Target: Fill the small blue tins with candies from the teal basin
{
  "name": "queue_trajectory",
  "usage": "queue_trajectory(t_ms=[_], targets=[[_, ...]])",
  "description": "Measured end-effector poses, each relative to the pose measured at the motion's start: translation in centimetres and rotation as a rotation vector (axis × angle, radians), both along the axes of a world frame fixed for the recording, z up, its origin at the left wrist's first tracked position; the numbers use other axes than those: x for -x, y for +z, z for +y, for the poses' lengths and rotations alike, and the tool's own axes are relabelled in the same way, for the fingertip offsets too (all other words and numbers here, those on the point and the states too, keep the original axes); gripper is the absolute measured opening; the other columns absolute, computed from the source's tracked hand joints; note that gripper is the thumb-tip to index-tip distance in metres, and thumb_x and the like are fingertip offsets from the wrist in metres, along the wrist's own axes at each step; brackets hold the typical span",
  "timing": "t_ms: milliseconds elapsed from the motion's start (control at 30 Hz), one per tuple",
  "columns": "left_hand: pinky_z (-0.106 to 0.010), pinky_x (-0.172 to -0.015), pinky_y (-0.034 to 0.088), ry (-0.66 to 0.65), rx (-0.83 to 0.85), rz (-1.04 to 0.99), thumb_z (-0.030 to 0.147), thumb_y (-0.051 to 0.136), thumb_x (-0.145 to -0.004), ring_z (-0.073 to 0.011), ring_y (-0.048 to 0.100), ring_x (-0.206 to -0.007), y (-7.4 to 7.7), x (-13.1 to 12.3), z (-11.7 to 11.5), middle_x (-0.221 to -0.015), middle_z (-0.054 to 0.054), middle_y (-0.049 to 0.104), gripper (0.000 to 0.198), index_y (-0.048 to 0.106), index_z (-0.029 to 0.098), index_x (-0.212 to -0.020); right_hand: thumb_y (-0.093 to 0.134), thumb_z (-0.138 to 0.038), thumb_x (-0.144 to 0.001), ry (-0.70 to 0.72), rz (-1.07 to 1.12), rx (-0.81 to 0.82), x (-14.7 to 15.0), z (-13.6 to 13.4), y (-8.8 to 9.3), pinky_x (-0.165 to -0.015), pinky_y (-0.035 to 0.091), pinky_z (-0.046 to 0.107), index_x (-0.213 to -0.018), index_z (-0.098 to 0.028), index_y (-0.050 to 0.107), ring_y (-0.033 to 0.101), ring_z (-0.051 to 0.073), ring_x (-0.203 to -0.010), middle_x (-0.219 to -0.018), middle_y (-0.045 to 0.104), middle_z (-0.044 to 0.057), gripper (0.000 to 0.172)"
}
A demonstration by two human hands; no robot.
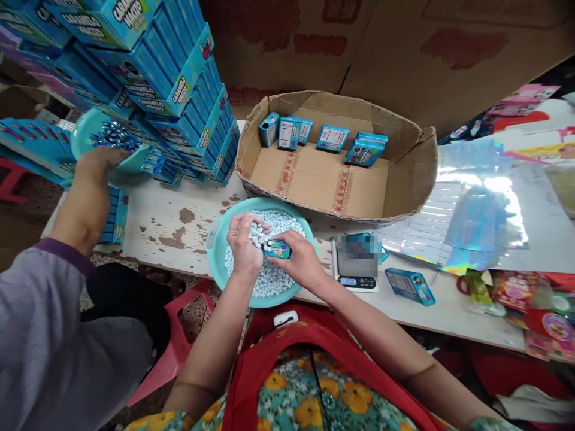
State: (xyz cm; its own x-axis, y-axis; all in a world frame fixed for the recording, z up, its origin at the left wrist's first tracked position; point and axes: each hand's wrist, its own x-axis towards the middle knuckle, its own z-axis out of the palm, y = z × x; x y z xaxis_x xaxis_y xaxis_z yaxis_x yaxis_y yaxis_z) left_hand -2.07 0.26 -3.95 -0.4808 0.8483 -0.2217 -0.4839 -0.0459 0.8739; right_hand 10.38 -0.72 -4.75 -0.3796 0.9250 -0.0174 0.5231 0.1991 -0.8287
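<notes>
Over a turquoise bowl (217,263) of small white candies (274,282), my left hand (245,244) is cupped and closed around a heap of them. My right hand (303,257) grips a small blue candy box (277,249) between thumb and fingers. The box lies tilted against my left hand, its mouth toward the heaped candies. Whether any candies are inside the box is hidden.
A cut-down cardboard box (314,179) behind the bowl holds several blue boxes. To the right are a digital scale (358,282) and a blue box (410,286). Stacked display boxes (179,90) stand left, where another person's hand (101,158) reaches into a second bowl.
</notes>
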Motion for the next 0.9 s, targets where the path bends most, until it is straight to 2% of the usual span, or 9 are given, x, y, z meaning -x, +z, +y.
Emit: queue_trajectory(t_ms=[200,367,600,667,767,900], targets=[[-0.025,-0.057,0.048,-0.008,0.054,0.036,0.048,0.058,-0.080,-0.0095,0.053,-0.052,0.4,0.0,0.6,-0.060,0.004,0.049,0.034,0.043,0.019,-0.073,0.078,-0.031,-0.068,-0.031,0.045,-0.011,0.0,0.3,-0.4,-0.081,0.046,0.036,-0.099,-0.021,0.063,0.059,0.022,-0.091,-0.093,0.064,0.005,0.036],[-0.026,-0.060,0.048,-0.027,0.094,0.064,0.050,0.056,-0.081,-0.0114,0.057,-0.059,0.3,-0.2,0.8,-0.064,0.001,0.051,0.039,0.039,0.018,-0.064,0.077,-0.036,-0.068,-0.029,0.116,-0.012,-0.1,0.7,-1.0,-0.080,0.046,0.035,-0.097,-0.022,0.064,0.059,0.021,-0.088,-0.091,0.065,0.004,0.035],[-0.026,-0.061,0.048,-0.004,0.049,0.098,0.045,0.058,-0.081,-0.0097,0.054,-0.057,1.4,-0.5,0.8,-0.063,0.003,0.049,0.031,0.047,0.018,-0.068,0.076,-0.036,-0.070,-0.048,0.110,-0.036,0.0,1.1,0.1,-0.082,0.046,0.036,-0.099,-0.023,0.064,0.059,0.023,-0.092,-0.094,0.064,0.004,0.033],[-0.026,-0.062,0.048,0.019,0.035,0.115,0.044,0.057,-0.082,-0.0100,0.054,-0.058,1.3,-0.7,0.8,-0.063,0.002,0.050,0.031,0.047,0.018,-0.068,0.075,-0.034,-0.071,-0.052,0.123,-0.049,0.2,1.2,0.1,-0.083,0.045,0.036,-0.099,-0.022,0.063,0.058,0.023,-0.093,-0.095,0.064,0.005,0.033],[-0.024,-0.058,0.046,0.070,0.100,0.144,0.047,0.059,-0.081,-0.0095,0.053,-0.057,0.7,-0.7,1.0,-0.061,0.003,0.049,0.035,0.046,0.017,-0.066,0.075,-0.034,-0.071,-0.064,0.108,-0.037,0.4,1.2,-0.2,-0.080,0.046,0.035,-0.097,-0.021,0.064,0.059,0.022,-0.091,-0.092,0.064,0.005,0.030],[-0.022,-0.055,0.045,0.066,0.118,0.095,0.051,0.059,-0.079,-0.0081,0.049,-0.053,0.4,-0.7,1.2,-0.059,0.004,0.044,0.038,0.044,0.018,-0.068,0.075,-0.032,-0.071,-0.059,0.111,-0.030,0.3,0.9,-0.4,-0.081,0.046,0.036,-0.098,-0.022,0.063,0.059,0.022,-0.092,-0.094,0.064,0.005,0.031]])
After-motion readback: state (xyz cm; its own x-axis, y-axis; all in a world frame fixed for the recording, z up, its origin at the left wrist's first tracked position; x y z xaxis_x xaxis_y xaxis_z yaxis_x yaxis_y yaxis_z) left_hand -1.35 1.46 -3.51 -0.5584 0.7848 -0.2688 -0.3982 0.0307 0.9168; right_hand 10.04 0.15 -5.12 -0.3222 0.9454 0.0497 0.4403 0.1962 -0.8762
